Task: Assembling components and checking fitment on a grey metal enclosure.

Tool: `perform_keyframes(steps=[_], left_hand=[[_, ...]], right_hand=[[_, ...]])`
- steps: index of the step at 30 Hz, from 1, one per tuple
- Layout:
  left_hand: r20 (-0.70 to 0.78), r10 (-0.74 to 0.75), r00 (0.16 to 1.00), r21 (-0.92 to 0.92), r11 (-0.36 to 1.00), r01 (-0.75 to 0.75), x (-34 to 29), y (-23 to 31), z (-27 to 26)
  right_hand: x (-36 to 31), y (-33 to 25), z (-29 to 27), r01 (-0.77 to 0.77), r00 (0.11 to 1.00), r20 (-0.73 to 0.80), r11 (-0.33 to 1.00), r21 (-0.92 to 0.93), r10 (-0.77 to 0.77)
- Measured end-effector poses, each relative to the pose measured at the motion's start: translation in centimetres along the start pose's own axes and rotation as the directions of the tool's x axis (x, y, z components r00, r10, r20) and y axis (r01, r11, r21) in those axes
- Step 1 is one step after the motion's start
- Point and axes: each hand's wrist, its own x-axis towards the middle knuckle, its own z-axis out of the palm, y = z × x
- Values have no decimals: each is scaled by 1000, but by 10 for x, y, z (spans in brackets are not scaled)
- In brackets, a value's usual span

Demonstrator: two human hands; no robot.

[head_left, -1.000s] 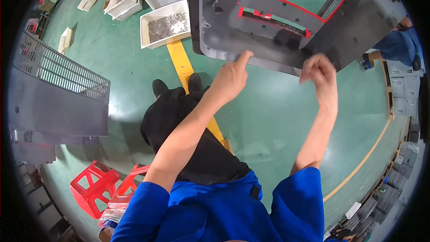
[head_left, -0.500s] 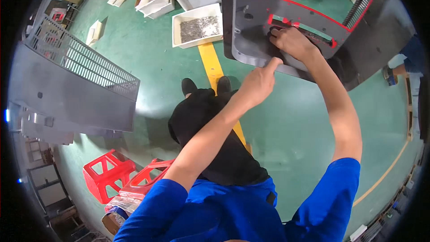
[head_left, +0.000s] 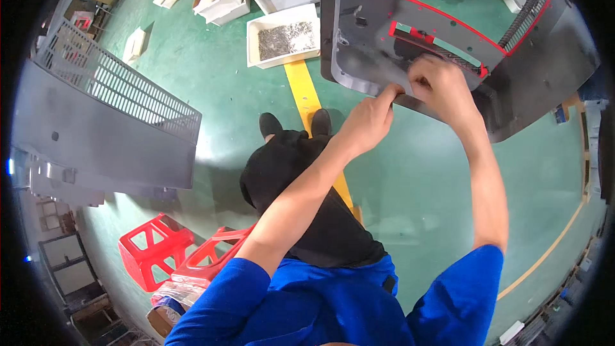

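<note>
My left hand lies a little past 12 o'clock, with its thumb side on the near rim of a large dark-grey moulded panel and its other fingers curled. Whether they pinch the rim from beneath, I cannot tell. My right hand, toward 1 o'clock, is curled and blurred over the panel's inner face, near a long narrow slot edged with red and pale green. I cannot tell whether it touches the panel or pinches anything small.

The panel fills the stretch from 12 to 2 o'clock, tilted. I judge the step in hand to be close handwork near the slot, my left hand steadying the rim; the next move calls for a firm rim and fine control in the right fingers.

Near 12 o'clock a white rectangular plastic tray of small pieces stands on the green floor. A grey panel with a slotted grille is at 9 o'clock, a red plastic stool at 8. I can read no brand, label or writing.
</note>
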Motion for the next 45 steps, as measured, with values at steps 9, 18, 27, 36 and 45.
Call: perform_keyframes(steps=[9,18,27,36,45], left_hand=[[125,-51,991,-263,961,82,6,7,-1],[118,-55,992,-285,955,87,1,11,-1],[49,-48,998,-302,951,61,2,9,4],[37,-67,997,-244,967,74,1,9,-7],[-32,15,999,-170,985,-20,9,3,0]], right_hand=[[-94,-65,-3,-379,925,92,884,273,369],[-90,-67,27,-503,814,339,864,5,472],[-72,-58,62,-416,799,-236,793,446,552],[-69,-64,85,-373,719,-351,759,533,600],[-76,-60,82,-242,652,-377,652,718,658]])
